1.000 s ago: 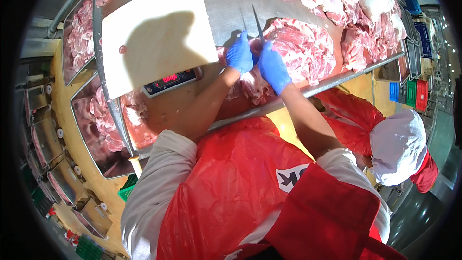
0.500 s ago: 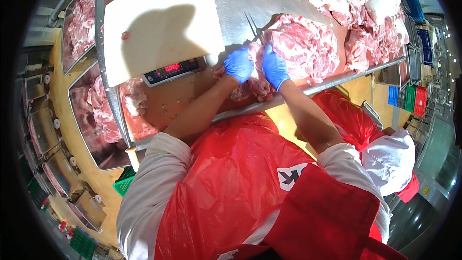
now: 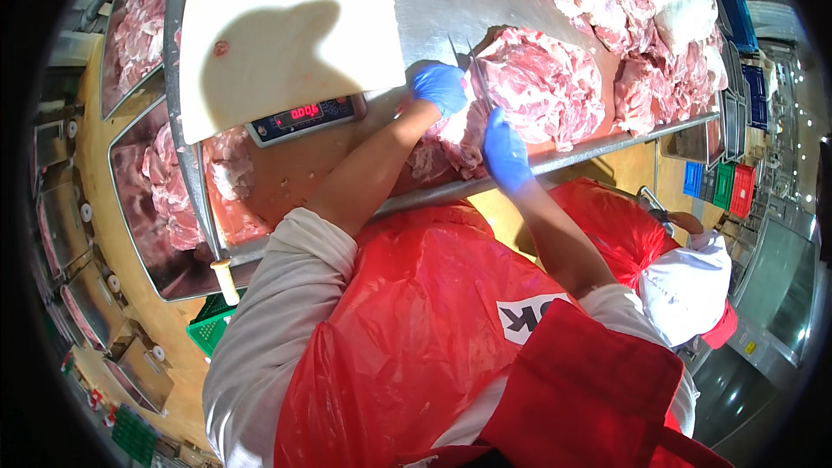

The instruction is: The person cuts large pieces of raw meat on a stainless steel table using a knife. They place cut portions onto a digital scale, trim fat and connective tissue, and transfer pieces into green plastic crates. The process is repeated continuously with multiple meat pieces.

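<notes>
Head view: we see left hand (image 3: 440, 87) gripping meat (image 3: 455, 134) right of scale (image 3: 305, 117); right hand (image 3: 505, 153) clenched on knife (image 3: 472, 69) there.

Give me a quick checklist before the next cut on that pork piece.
1. Left hand gloved, on the pork piece: ok.
2. Right hand gloved, on the meat: ok.
3. Knife blade visible between the hands; which hand grips it: cannot tell.
4. Fingers clear of the edge: cannot tell.
5. White cutting board bare apart from one scrap: ok.
6. Scale display lit: ok.
</notes>
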`<action>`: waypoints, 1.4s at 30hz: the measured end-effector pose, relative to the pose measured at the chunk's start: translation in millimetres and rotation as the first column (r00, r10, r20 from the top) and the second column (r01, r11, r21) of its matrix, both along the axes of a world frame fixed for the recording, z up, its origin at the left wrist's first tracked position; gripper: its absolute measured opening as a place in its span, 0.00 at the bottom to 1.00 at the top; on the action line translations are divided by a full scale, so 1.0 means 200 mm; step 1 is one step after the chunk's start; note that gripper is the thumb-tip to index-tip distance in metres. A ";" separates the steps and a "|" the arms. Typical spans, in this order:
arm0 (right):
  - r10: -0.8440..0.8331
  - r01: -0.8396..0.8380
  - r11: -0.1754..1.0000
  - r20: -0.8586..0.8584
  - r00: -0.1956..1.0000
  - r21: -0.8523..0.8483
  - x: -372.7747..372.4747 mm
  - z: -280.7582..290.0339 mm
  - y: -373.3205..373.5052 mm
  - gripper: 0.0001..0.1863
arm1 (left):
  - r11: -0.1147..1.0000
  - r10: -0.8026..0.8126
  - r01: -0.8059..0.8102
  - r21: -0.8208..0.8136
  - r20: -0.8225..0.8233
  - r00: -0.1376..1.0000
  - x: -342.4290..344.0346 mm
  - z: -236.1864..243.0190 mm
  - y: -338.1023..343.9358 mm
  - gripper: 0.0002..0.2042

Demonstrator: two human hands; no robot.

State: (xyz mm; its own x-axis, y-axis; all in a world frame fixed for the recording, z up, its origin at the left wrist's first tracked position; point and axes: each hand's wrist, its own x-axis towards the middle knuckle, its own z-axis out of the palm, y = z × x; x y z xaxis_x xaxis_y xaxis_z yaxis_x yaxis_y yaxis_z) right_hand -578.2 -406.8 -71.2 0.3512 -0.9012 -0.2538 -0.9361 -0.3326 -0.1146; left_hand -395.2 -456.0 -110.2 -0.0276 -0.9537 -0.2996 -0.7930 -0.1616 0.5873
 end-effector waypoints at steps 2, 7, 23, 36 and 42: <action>-0.042 0.043 0.999 0.045 0.998 -0.026 0.08 -0.11 -0.12 0.12 | 0.999 -0.024 0.026 0.041 -0.049 0.999 0.01 0.04 0.02 0.11; -0.011 0.025 0.997 0.184 0.983 -0.069 0.22 -0.07 -0.18 0.10 | 0.995 0.083 -0.092 -0.040 -0.187 0.979 0.09 0.06 0.08 0.14; -0.121 0.114 0.993 0.221 0.968 0.043 0.22 -0.05 -0.30 0.15 | 0.954 0.167 -0.264 -0.138 -0.485 0.858 0.03 0.18 0.27 0.09; 0.057 -0.074 0.992 0.163 0.985 0.103 0.05 -0.13 -0.33 0.15 | 0.980 0.201 -0.123 0.159 -0.740 0.642 -0.04 0.17 0.35 0.06; 0.255 -0.264 0.930 0.070 0.964 0.255 -0.20 0.18 -0.30 0.15 | 0.940 0.274 -0.249 0.234 -0.951 0.140 0.08 0.21 0.20 0.07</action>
State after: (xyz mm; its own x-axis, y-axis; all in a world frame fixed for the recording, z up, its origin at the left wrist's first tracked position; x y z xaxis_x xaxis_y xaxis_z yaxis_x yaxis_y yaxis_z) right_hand -618.7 -467.0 -36.0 0.5770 -0.6813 -0.4504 -0.8148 -0.5177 -0.2608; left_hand -378.2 -415.9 -67.6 -0.0534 -0.9649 -0.2572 0.4921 -0.2496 0.8340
